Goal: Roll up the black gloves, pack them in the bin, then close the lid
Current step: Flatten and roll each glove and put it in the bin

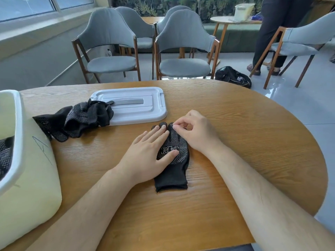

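Observation:
A black dotted glove lies flat on the wooden table, fingers pointing away from me. My left hand presses flat on its left side with straight fingers. My right hand pinches the glove's fingertips between thumb and forefinger. A loose heap of more black gloves lies to the left, partly on the white lid. The pale yellow bin stands at the left edge with a white rim, and some black glove fabric shows inside.
Several grey chairs stand beyond the table. A black bag lies on the floor at the right rear. A person in dark trousers stands by a small round table at the back right.

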